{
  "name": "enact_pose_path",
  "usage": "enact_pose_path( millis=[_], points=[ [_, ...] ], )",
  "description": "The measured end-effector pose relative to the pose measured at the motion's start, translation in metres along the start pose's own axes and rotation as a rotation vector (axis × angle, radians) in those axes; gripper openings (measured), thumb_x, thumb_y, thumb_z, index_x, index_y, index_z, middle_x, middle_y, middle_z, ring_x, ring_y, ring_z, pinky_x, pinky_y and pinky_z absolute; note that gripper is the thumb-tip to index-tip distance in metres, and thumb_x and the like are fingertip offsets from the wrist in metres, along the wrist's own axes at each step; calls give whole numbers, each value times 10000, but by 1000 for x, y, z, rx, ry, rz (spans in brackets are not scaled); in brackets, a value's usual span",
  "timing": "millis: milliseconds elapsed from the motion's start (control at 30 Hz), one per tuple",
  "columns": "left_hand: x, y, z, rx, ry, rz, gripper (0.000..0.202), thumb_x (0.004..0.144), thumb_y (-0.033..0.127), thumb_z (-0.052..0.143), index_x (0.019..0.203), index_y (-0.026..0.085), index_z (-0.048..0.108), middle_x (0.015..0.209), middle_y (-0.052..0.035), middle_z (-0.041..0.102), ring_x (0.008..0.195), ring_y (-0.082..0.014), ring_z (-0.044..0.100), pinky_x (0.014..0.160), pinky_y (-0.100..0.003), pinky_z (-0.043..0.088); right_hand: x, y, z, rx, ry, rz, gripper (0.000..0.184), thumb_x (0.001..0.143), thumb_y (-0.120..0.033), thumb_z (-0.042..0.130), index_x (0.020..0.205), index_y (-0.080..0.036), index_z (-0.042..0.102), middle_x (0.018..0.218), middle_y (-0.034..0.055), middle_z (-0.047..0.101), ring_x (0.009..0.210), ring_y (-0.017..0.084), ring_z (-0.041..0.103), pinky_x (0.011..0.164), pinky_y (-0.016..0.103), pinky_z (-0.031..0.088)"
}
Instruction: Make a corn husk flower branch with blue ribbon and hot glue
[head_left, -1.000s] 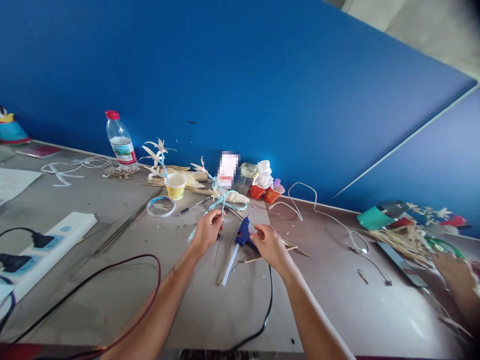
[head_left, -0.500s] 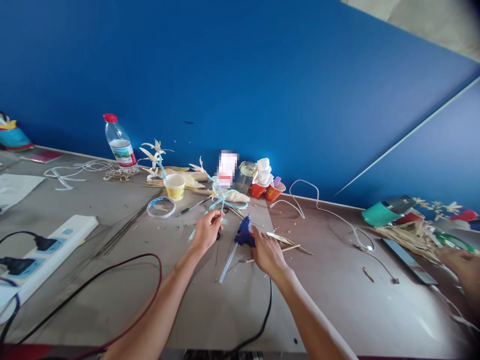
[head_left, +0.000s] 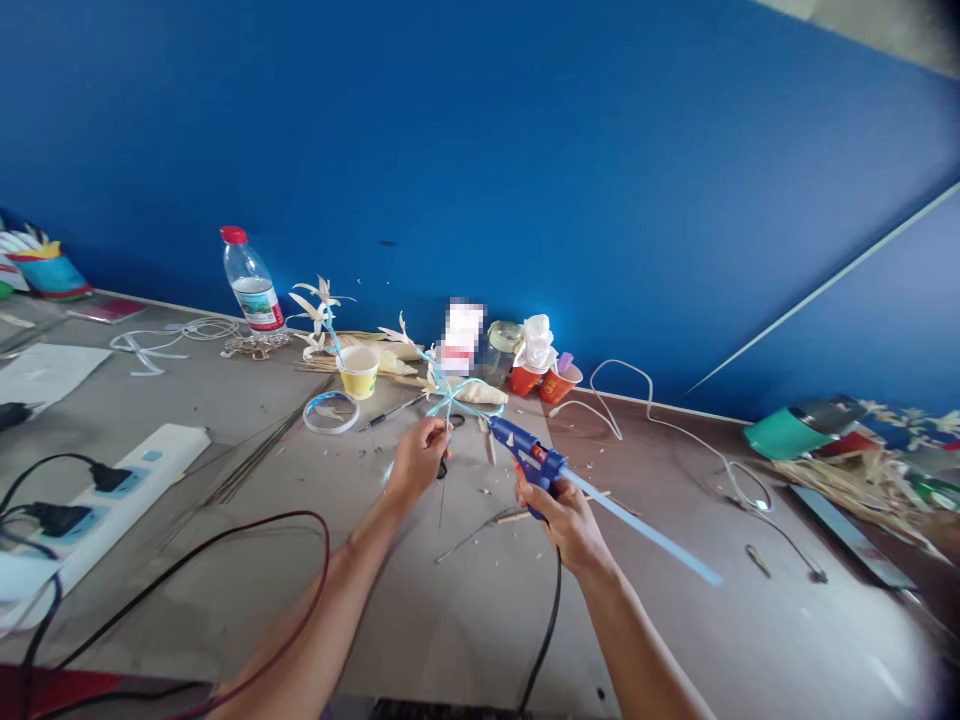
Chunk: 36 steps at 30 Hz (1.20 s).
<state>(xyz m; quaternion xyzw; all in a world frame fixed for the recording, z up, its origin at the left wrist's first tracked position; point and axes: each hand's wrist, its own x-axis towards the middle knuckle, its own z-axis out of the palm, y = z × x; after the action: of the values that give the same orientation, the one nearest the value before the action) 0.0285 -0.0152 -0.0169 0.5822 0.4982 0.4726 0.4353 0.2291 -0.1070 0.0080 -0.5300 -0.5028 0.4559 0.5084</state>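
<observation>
My right hand (head_left: 568, 520) is wrapped round the handle of a blue hot glue gun (head_left: 519, 448). A long translucent glue stick (head_left: 645, 530) sticks out of its back end, and its nozzle points left toward my left hand. My left hand (head_left: 417, 462) pinches a light-blue ribbon-like stem (head_left: 450, 402); a pale dried-husk flower (head_left: 396, 334) appears to be at its upper end. Scissors, with a black handle loop (head_left: 457, 421) showing, lie partly hidden behind my left fingers.
Behind stand a yellow cup (head_left: 358, 376), a water bottle (head_left: 253, 285) and red paper cups (head_left: 559, 382). A ribbon roll (head_left: 331, 412) and a pen (head_left: 391, 412) lie left. A power strip (head_left: 112, 515), cables and a phone (head_left: 847, 535) lie farther out. Another person's blurred hand shows far right.
My right hand has taken up the glue gun from the table and turned it, so its nozzle points left and the stick right. My left hand keeps its pinch.
</observation>
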Motion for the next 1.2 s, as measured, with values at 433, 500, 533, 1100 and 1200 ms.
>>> enact_pose_path(
  millis=[433, 500, 533, 1100, 1200],
  points=[
    [-1, 10, -3, 11, 20, -43, 185, 733, 255, 473, 840, 172, 599, 580, 24, 577, 549, -129, 572, 527, -222, 410, 11, -26, -17, 275, -8, -205, 242, 751, -290, 617, 983, -225, 631, 934, 59, 649, 567, 125, 522, 603, 324, 411],
    [-1, 10, -3, -11, 20, -48, 186, 726, 263, 480, 839, 170, 596, 578, 24, 577, 546, -132, 576, 508, -218, 403, 12, -30, -21, 273, 6, -230, 218, 765, -287, 587, 968, -220, 630, 861, 50, 644, 524, 108, 486, 579, 318, 409],
    [-1, 10, -3, -17, 19, -45, 189, 723, 266, 484, 842, 170, 596, 578, 24, 579, 547, -133, 578, 503, -217, 402, 12, -32, -23, 268, 15, -237, 216, 766, -295, 574, 959, -214, 629, 830, 48, 637, 505, 102, 466, 567, 316, 408],
    [-5, 18, -3, 26, 11, -39, 183, 746, 254, 468, 851, 176, 596, 588, 24, 581, 561, -132, 581, 507, -219, 401, 5, -23, -5, 117, -14, -144, 261, 750, -340, 610, 960, -191, 568, 642, -20, 535, 452, 80, 427, 462, 243, 337],
    [-4, 16, -4, 26, 16, -27, 175, 747, 247, 467, 845, 170, 590, 609, 20, 587, 562, -129, 580, 535, -229, 416, 4, -11, 3, 53, -72, -123, 251, 790, -364, 577, 963, -183, 572, 599, -22, 516, 494, 99, 449, 480, 240, 359]
  ],
)
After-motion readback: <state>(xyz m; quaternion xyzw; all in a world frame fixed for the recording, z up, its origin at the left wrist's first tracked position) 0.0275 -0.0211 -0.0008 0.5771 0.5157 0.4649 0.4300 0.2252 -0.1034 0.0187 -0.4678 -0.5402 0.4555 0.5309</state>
